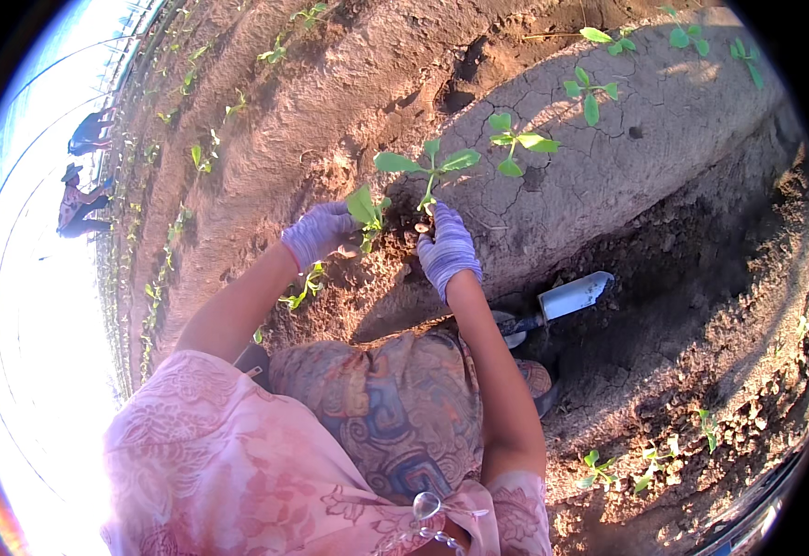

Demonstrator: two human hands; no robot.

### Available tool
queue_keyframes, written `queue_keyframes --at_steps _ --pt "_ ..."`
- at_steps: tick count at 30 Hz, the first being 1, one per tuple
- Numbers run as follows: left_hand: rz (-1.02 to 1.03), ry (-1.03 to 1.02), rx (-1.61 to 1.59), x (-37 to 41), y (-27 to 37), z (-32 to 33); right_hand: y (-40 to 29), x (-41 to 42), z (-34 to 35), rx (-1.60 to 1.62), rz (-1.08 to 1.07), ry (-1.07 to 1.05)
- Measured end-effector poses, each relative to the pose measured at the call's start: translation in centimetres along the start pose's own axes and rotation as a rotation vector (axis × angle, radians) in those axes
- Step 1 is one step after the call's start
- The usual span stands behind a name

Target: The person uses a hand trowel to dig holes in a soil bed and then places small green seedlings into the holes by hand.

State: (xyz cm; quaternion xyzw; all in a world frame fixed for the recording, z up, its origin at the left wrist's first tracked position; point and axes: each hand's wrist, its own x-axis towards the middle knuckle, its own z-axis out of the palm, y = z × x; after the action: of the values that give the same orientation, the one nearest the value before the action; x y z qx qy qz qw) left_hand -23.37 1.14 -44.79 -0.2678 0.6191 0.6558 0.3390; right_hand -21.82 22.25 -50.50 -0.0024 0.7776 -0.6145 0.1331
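My left hand point(319, 235), in a light purple knit glove, is at the leaves of a small green seedling point(368, 212); whether the fingers grip it I cannot tell. To its right my right hand point(448, 244), gloved alike, rests on the soil at the base of a larger seedling point(433, 170) with spread leaves. Dark loose soil point(404, 233) lies between the hands, and a small pale lump shows by the right fingertips. Below my right forearm a hand trowel point(574, 297) with a shiny metal blade lies in the furrow, its dark handle partly hidden near my shoe.
A raised bed of cracked soil point(626, 160) runs to the upper right with several seedlings along it. More seedling rows point(199, 158) stand at the left. A shaded furrow point(661, 278) lies at the right. Two people point(83, 201) bend over rows at the far left.
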Motion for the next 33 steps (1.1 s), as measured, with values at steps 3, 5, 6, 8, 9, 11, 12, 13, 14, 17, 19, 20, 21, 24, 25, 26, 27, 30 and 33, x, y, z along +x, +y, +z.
queue_keyframes --at_steps 3,5,6,8,9,11,12,13,14,17,19,20,21,24,25,26,27,30,33 --pt "-0.041 -0.061 0.039 -0.4 0.4 0.4 -1.2 0.2 0.0 -0.265 -0.075 -0.106" --pt "-0.051 -0.068 0.100 -0.3 0.7 0.8 -2.3 1.5 -0.2 -0.380 -0.084 -0.347" --pt "-0.014 -0.090 0.098 -0.2 0.7 1.1 -1.9 1.9 -0.1 -0.373 -0.127 -0.383" --pt "-0.029 -0.086 0.124 -0.1 0.9 1.3 -1.2 1.9 -0.8 -0.341 -0.182 -0.429" --pt "-0.037 -0.076 0.132 -0.2 0.7 1.2 -1.4 1.4 -1.5 -0.314 -0.120 -0.416" --pt "-0.003 -0.068 0.119 -0.5 0.5 0.9 -1.8 -0.2 -2.8 -0.262 0.004 -0.390" --pt "0.013 -0.090 0.104 -0.5 0.3 0.6 -1.6 -1.4 -3.1 -0.380 -0.030 -0.354" --pt "0.030 -0.112 0.088 -0.5 0.3 0.5 -1.8 -1.8 -2.8 -0.441 -0.007 -0.380" --pt "0.019 -0.081 0.125 -0.6 0.5 0.4 -2.1 -2.1 -2.3 -0.501 0.016 -0.406" --pt "-0.030 -0.066 0.140 -0.4 0.6 1.2 -2.0 -1.2 -0.1 -0.558 0.086 -0.402" --pt "-0.031 -0.139 0.139 -0.7 1.0 1.2 -2.8 -0.3 0.3 -0.472 0.065 -0.356" --pt "-0.030 -0.134 0.164 -1.0 1.4 1.4 -3.0 -0.3 -0.5 -0.399 0.135 -0.380" --pt "-0.032 -0.131 0.188 -1.4 1.6 1.6 -2.9 -0.3 -0.7 -0.421 0.136 -0.387" --pt "0.068 -0.074 0.159 -0.8 2.6 -0.5 -2.3 -0.3 0.0 -0.533 0.053 -0.357" --pt "0.101 -0.035 0.157 -0.7 3.0 -1.2 -2.0 -0.3 0.2 -0.525 0.061 -0.369" --pt "0.141 0.020 0.363 -0.3 3.0 -1.4 -1.7 -0.2 0.2 -0.517 0.069 -0.382" --pt "0.349 -0.035 0.760 0.3 3.2 -1.1 -1.9 0.2 0.3 -0.510 0.074 -0.396" --pt "0.725 -0.277 1.682 3.2 3.8 0.8 -2.1 0.6 0.1 -0.504 0.101 -0.406" --pt "0.535 -0.204 1.730 2.2 3.8 2.1 -2.1 -0.1 -0.8 -0.509 0.048 -0.420"
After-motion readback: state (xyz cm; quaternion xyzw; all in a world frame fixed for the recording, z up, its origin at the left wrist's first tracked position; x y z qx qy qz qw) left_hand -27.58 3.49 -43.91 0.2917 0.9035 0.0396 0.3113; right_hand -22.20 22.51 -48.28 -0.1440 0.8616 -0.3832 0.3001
